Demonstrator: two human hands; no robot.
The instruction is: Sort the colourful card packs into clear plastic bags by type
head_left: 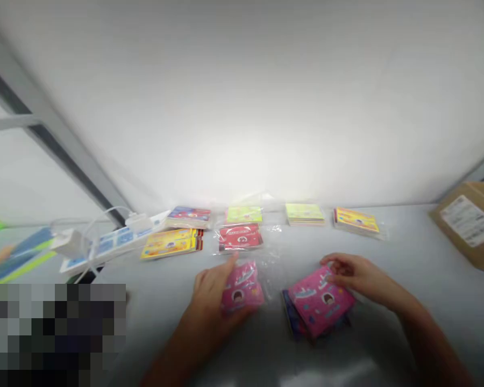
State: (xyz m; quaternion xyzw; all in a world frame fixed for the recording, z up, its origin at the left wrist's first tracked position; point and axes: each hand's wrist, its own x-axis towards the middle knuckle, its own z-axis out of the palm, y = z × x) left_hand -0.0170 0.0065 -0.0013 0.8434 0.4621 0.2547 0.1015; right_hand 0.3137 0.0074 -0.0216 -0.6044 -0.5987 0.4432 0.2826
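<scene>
My left hand (210, 298) is closed around a pink card pack (244, 285) in a clear plastic bag, thumb along its near edge and fingers at its far left side. At the right, my right hand (357, 274) pinches the upper right corner of a pink printed card pack (321, 300). That one lies tilted over a dark blue card pack (291, 316), mostly hidden beneath it. Just beyond my left hand sits a red card pack (241, 237) in a clear bag.
Along the wall stand yellow-green packs (305, 211), a yellow pack (357, 219), another yellow pack (170, 243) and a blue-red pack (189, 214). A white power strip (115, 241) with cables lies left. A cardboard box (470, 226) stands right.
</scene>
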